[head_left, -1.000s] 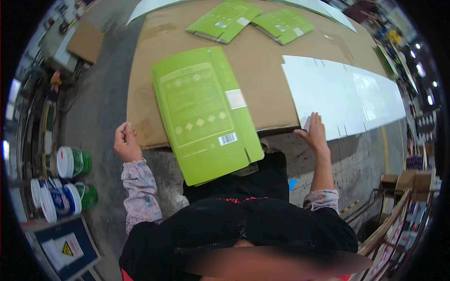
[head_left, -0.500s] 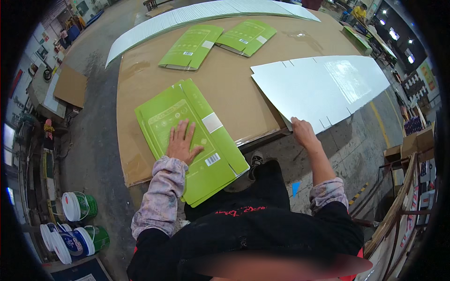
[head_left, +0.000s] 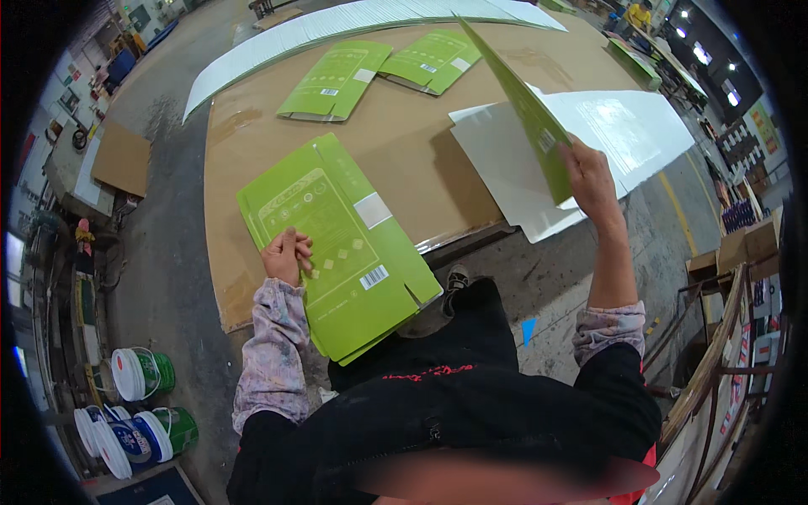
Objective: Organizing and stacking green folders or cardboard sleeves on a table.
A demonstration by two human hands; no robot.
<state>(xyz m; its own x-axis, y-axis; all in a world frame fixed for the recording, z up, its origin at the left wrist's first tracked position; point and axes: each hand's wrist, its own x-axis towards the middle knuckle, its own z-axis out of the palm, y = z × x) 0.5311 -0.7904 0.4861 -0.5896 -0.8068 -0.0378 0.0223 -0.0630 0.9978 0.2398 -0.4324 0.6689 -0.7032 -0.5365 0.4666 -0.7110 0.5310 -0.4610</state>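
On the near left part of the brown cardboard-covered table [head_left: 421, 160], the left hand [head_left: 286, 255] rests flat, fingers together and pressed down, on a stack of green flattened cartons [head_left: 337, 244]. This stack lies at an angle, its near corner overhanging the table's near edge in front of the person's dark-clothed body.

To the right, the right hand [head_left: 592, 177] is raised above the table edge and pinches the near end of a single green carton blank [head_left: 513, 101], thumb on one face and fingers on the other. That blank stands on edge, tilted, reaching away toward the far side (only its thin green face and a small white label patch show). Beneath and beside it lies a stack of white sheets [head_left: 623, 135], which overhangs the table's near right edge.

At the far side of the table lie two more green flattened cartons [head_left: 337, 80] [head_left: 433, 59], side by side and apart from the hands. Beyond them runs a long row of white sheets [head_left: 353, 25].

On the floor at the near left stand several white and green buckets [head_left: 139, 374].
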